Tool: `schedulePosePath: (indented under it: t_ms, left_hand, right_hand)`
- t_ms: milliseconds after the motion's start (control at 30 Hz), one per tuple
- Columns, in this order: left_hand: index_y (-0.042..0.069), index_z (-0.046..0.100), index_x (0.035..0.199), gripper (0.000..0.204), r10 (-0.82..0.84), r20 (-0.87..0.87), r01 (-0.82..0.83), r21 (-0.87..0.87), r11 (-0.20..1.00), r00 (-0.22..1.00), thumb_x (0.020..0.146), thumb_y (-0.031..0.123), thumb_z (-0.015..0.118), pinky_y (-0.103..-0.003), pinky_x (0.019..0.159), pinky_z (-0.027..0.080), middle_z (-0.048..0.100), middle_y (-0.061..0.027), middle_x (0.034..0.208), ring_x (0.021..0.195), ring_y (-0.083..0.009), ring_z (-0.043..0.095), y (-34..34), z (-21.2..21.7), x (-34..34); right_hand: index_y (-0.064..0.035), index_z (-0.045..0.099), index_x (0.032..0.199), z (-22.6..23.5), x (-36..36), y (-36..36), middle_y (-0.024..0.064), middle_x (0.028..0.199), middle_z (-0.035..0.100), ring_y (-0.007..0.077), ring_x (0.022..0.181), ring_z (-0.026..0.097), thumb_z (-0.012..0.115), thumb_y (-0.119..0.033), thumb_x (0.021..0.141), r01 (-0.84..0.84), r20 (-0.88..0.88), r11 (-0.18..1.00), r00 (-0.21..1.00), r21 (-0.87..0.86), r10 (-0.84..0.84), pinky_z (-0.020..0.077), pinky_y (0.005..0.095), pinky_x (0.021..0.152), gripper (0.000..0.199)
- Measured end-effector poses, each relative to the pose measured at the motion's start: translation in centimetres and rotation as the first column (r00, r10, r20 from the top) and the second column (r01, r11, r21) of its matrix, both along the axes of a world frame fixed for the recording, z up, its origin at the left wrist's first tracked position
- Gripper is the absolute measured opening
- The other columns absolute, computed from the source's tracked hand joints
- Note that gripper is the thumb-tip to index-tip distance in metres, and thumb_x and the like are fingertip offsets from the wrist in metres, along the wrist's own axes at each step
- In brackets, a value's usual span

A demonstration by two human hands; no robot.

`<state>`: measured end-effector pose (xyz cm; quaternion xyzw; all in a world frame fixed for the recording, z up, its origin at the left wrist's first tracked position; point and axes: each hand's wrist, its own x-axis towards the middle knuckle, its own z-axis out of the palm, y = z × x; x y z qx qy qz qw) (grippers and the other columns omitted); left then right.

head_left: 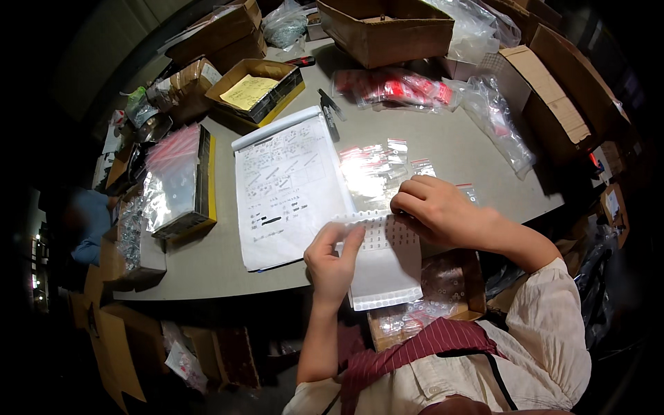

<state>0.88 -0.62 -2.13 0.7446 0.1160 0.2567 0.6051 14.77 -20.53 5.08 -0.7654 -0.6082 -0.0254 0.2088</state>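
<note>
A white sheet of small round stickers [391,236], with printed marks on its upper rows, lies across the table's front edge and hangs over it. At its upper right, the bent fingers of my right hand [436,209] are closed on the sheet; the fingertips are partly hidden. My left hand [332,261] is at the sheet's left edge, thumb and forefinger curled together in a slightly blurred pinch. Whatever is between them cannot be made out. Just beyond the sheet lies a glossy spread of small clear zip bags [370,169] with red strips.
Left of the sheet are a marked-up notepad [287,187], black pens [330,114] and a box topped with zip bags [173,180]. Red-striped bags [398,90] and cartons [384,41] stand far back. An open box of small bagged rings [443,283] is below the table edge.
</note>
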Motion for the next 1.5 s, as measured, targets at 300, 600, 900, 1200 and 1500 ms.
schedulePosePath:
  t_ms: [300,600,900,1200,1500]
  left_hand:
    - [-0.003,0.069,0.086,0.019,0.007,0.016,-0.008,0.034,0.999,1.000,0.089,0.012,0.080,-0.029,0.066,0.048,0.068,-0.0106,0.077,0.069,-0.0167,0.060,0.2,-0.4,0.1]
    - [-0.004,0.069,0.087,0.018,0.017,-0.027,-0.018,-0.023,1.000,0.999,0.090,0.011,0.078,-0.028,0.065,0.047,0.068,-0.0103,0.077,0.069,-0.0138,0.059,0.0,0.4,0.2]
    - [-0.003,0.070,0.088,0.019,0.028,-0.041,-0.028,-0.009,1.000,0.999,0.091,0.014,0.078,-0.028,0.062,0.045,0.068,-0.0094,0.076,0.066,-0.0132,0.057,0.2,0.2,0.2]
    - [-0.003,0.070,0.087,0.019,0.033,0.014,-0.033,-0.035,0.999,0.999,0.091,0.014,0.078,-0.028,0.060,0.043,0.066,-0.0083,0.075,0.064,-0.0121,0.054,0.2,-0.3,0.2]
    - [-0.003,0.070,0.091,0.011,-0.016,0.159,0.064,-0.298,0.952,0.987,0.092,0.007,0.075,-0.020,0.057,0.035,0.064,0.0013,0.077,0.068,-0.0034,0.050,0.0,0.6,-0.3]
  right_hand:
    - [-0.0029,0.058,0.104,-0.3,0.0,0.3,0.0146,0.096,0.061,0.0354,0.094,0.063,0.071,-0.004,0.072,0.024,0.032,0.999,0.999,0.040,-0.025,0.0532,0.0440,0.083,0.034]
    - [-0.0032,0.065,0.096,-0.7,3.5,0.0,0.0101,0.089,0.066,0.0246,0.080,0.064,0.075,-0.012,0.082,0.020,-0.312,0.970,0.948,0.240,0.058,0.0528,0.0364,0.074,0.018]
    - [0.0053,0.071,0.096,-3.6,14.2,1.4,0.0175,0.086,0.072,0.0257,0.080,0.067,0.070,-0.024,0.084,0.309,-0.533,0.929,0.761,-0.202,-0.369,0.0515,0.0409,0.077,0.032]
    - [0.0030,0.063,0.102,-0.9,14.0,1.7,0.0242,0.097,0.068,0.0412,0.095,0.066,0.079,-0.030,0.078,0.455,-0.073,0.832,0.863,-0.317,-0.500,0.0519,0.0470,0.082,0.044]
    - [-0.0155,0.067,0.134,-2.7,12.4,-5.1,0.0145,0.143,0.053,0.0339,0.134,0.047,0.072,-0.006,0.082,0.166,-0.218,0.965,0.953,-0.205,-0.211,0.0397,0.0445,0.112,0.053]
